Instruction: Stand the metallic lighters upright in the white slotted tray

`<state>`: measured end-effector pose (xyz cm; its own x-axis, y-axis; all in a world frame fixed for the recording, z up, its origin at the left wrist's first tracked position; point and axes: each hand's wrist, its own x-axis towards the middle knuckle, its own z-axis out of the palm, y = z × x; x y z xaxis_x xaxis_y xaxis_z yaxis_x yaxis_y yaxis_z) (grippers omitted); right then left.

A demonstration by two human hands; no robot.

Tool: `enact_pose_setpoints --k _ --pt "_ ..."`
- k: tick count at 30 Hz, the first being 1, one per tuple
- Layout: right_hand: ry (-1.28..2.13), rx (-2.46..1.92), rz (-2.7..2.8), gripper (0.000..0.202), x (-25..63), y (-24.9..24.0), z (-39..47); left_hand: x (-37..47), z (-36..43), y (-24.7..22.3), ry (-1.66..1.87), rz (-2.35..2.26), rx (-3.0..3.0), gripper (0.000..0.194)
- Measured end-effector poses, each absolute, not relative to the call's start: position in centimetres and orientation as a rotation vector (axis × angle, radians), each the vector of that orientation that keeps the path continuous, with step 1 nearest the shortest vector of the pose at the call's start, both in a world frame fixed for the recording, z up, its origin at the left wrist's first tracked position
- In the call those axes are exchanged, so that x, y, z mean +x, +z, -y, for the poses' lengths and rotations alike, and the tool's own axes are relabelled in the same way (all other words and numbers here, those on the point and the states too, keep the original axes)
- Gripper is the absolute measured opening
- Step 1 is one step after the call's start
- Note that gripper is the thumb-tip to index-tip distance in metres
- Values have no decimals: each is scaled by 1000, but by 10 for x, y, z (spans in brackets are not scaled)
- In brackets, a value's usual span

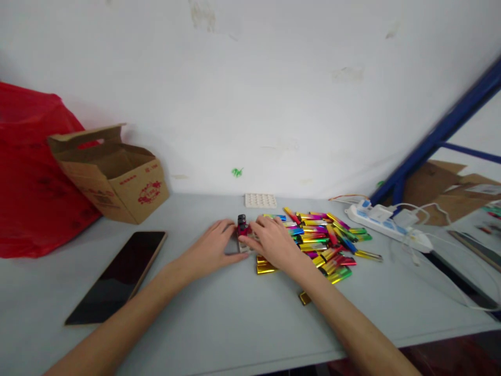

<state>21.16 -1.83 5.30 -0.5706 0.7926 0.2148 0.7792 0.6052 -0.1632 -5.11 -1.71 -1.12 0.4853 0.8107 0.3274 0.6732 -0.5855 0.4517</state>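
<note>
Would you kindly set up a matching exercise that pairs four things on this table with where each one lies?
Things:
1. cardboard box
2. phone
3. power strip
4. white tray

Places:
A. at the wall, behind the hands
B. far left, beside the red bag
C. flat, left of the left arm
D. right of the shiny coloured pieces

Pairs: 1-B, 2-C, 3-D, 4-A
</note>
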Motion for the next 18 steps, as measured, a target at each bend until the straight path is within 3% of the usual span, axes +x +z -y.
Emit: enact_pose_setpoints --k 5,11,15,18 --pt "505 -1111 2393 22 272 66 19 -52 15 -12 750 -1309 2482 62" --pt "411 -1129 2492 4 326 59 64 -48 10 -13 726 -1327 2483 63" --pt "163 -1241 2593 27 327 45 85 -47 7 -14 738 -1333 2491 60" --pt "94 -1269 2635 27 324 43 86 -48 5 -16 771 -1313 2498 58"
